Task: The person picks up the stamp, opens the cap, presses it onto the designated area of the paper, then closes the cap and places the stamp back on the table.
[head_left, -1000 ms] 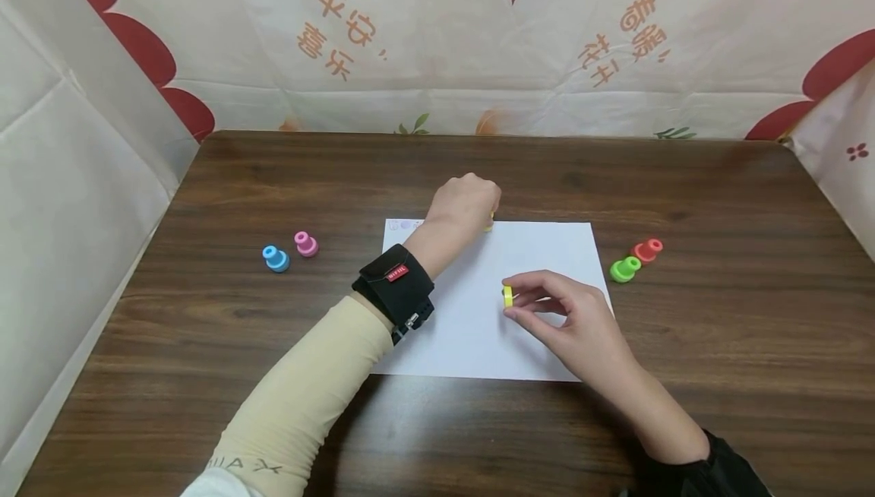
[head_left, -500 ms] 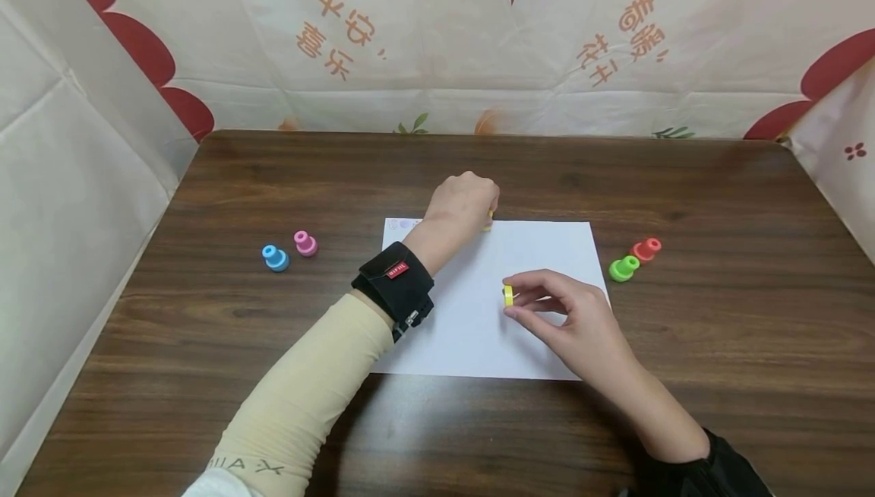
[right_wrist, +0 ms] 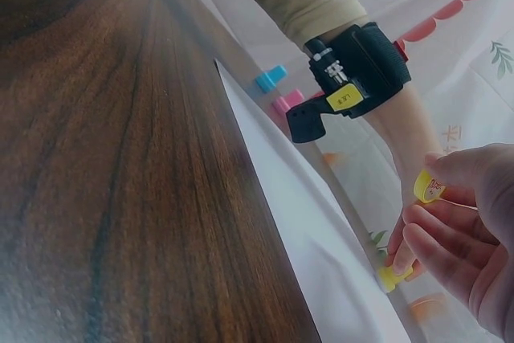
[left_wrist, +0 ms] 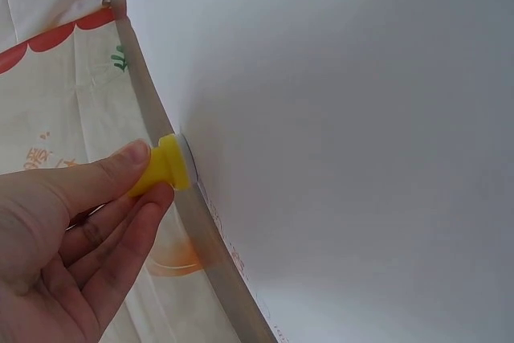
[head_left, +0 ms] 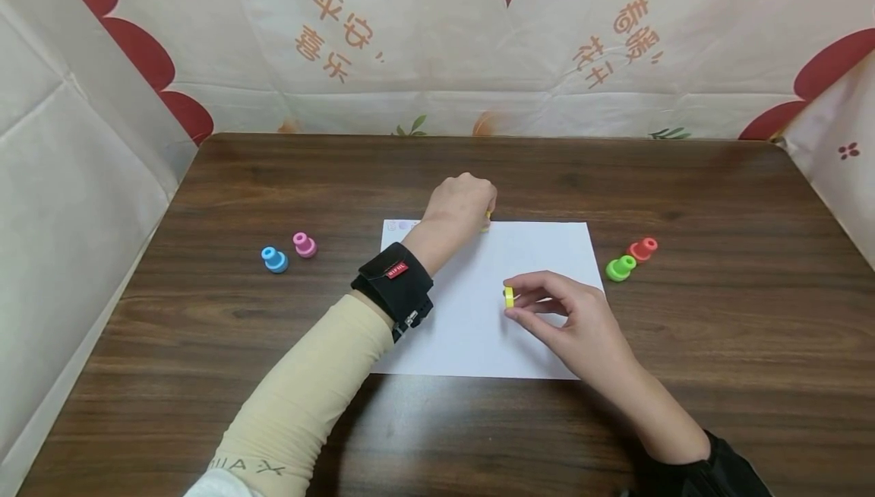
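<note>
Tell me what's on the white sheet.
Small marks show on the sheet near its far left corner. The left hand holds a yellow stamp at the far edge; the right hand holds a yellow cap above the sheet. Paper behind hands, stamp and left arm is hidden.

Soft, even light; faint shadows on the paper [head_left: 458, 337], pale glare on the table [head_left: 410, 428]

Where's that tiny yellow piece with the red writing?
In the head view, the tiny yellow piece is over the white paper, near its middle, pinched between thumb and fingers of the right hand.
</note>
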`<action>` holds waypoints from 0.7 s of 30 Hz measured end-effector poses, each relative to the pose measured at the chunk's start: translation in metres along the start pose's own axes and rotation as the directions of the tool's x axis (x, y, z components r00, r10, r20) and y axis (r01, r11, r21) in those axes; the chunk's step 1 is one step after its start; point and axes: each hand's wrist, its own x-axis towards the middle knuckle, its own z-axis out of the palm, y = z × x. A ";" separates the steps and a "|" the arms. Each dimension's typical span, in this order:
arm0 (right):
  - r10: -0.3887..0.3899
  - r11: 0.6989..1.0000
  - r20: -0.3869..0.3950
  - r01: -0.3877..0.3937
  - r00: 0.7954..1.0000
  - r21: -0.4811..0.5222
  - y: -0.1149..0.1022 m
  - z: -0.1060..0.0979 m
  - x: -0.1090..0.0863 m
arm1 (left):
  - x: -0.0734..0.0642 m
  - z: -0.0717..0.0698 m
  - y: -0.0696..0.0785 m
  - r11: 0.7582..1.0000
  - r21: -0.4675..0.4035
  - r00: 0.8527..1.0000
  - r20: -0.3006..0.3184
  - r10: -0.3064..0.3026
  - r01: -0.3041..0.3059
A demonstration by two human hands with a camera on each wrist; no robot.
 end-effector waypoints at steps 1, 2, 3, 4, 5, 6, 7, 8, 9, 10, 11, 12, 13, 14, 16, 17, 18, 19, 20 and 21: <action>0.000 1.000 0.000 0.000 1.000 0.001 0.000 0.000 0.000 | 0.000 0.000 0.000 1.000 -0.001 1.000 0.000 -0.002 0.002; 0.000 1.000 -0.001 0.000 1.000 0.002 0.000 0.000 0.000 | 0.000 0.000 0.000 1.000 -0.001 1.000 0.000 -0.003 0.003; 0.001 1.000 -0.001 -0.001 1.000 0.002 0.000 0.000 0.000 | 0.000 0.000 0.000 1.000 -0.002 1.000 0.000 -0.003 0.003; 0.001 1.000 -0.002 -0.001 1.000 0.003 0.000 0.000 -0.001 | 0.000 0.000 0.000 1.000 -0.002 1.000 -0.001 -0.003 0.003; 0.002 1.000 -0.002 -0.002 1.000 0.003 0.000 0.000 -0.001 | 0.000 0.000 0.000 1.000 -0.002 1.000 -0.002 -0.004 0.004; 0.003 1.000 -0.003 -0.003 1.000 0.003 0.000 0.000 -0.001 | 0.000 0.000 0.000 1.000 -0.003 1.000 -0.003 -0.005 0.005; 0.004 1.000 -0.004 -0.004 1.000 0.003 0.000 0.000 -0.002 | 0.000 0.000 0.000 1.000 -0.007 1.000 -0.004 -0.006 0.006; 0.005 1.000 -0.005 -0.005 1.000 0.002 0.000 0.000 -0.002 | 0.000 0.000 0.000 1.000 -0.011 1.000 -0.005 -0.008 0.008; 0.006 1.000 -0.007 -0.006 1.000 0.001 -0.001 -0.001 -0.002 | 0.000 -0.001 0.000 1.000 -0.016 1.000 -0.004 -0.010 0.010; 0.006 1.000 -0.008 -0.006 1.000 0.000 -0.001 -0.001 -0.002 | -0.001 -0.001 0.000 1.000 -0.020 1.000 -0.005 -0.013 0.012; 0.005 1.000 -0.011 -0.005 1.000 -0.001 -0.001 -0.001 -0.003 | -0.001 -0.001 0.000 1.000 -0.021 1.000 -0.004 -0.015 0.015; 0.004 1.000 -0.014 -0.004 1.000 -0.002 -0.001 -0.002 -0.003 | -0.002 -0.001 0.000 1.000 -0.024 1.000 -0.002 -0.018 0.018; 0.004 1.000 -0.015 -0.004 1.000 -0.003 -0.001 -0.002 -0.003 | -0.002 -0.002 0.000 1.000 -0.024 1.000 -0.001 -0.019 0.019; 0.006 1.000 -0.017 -0.006 1.000 -0.004 -0.001 -0.003 -0.004 | -0.002 -0.002 0.000 1.000 -0.023 1.000 0.000 -0.020 0.020; 0.007 1.000 -0.020 -0.008 1.000 -0.006 0.000 -0.003 -0.004 | -0.003 -0.001 0.000 0.999 -0.026 1.000 0.001 -0.027 0.027; 0.008 1.000 -0.021 -0.009 1.000 -0.010 0.000 -0.004 -0.005 | -0.003 -0.001 0.000 0.999 -0.024 1.000 0.002 -0.030 0.030; 0.009 1.000 -0.022 -0.010 1.000 -0.012 0.000 -0.004 -0.005 | -0.003 0.000 0.001 0.999 -0.024 1.000 0.001 -0.032 0.032; 0.010 1.000 -0.023 -0.010 1.000 -0.014 0.000 -0.005 -0.006 | -0.003 0.000 0.001 0.999 -0.024 0.999 0.001 -0.033 0.033; 0.010 1.000 -0.025 -0.011 1.000 -0.014 0.000 -0.005 -0.006 | -0.003 0.001 0.002 0.999 -0.021 0.999 0.000 -0.034 0.034; 0.008 1.000 -0.027 -0.008 1.000 -0.015 0.000 -0.006 -0.007 | -0.003 0.001 0.002 0.999 -0.016 0.999 -0.002 -0.033 0.033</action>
